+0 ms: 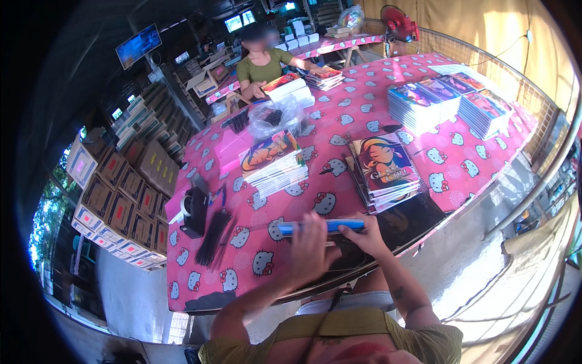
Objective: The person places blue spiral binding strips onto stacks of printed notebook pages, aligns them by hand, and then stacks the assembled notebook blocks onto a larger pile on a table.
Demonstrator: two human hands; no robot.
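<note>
A thin notebook (286,229) with a bright blue edge is held edge-up over the table's near side. My right hand (365,235) grips its right end, fingers and thumb closed around it. In front of the notebook's middle is my left hand (310,246), slightly blurred, with its fingers stretched upward and the thumb apart. I cannot tell whether that palm touches the notebook. Beyond my right hand lies a fanned stack of notebooks (388,164) with an illustrated dark cover on top. Another uneven stack of notebooks (273,161) sits farther left.
Left on the pink patterned tablecloth (242,258) are a black tape dispenser (194,212) and a bundle of thin black strips (216,239). A clear plastic bag (282,115) lies farther back. Neat notebook piles (424,103) stand far right. Across the table, a person (260,67) handles stacks.
</note>
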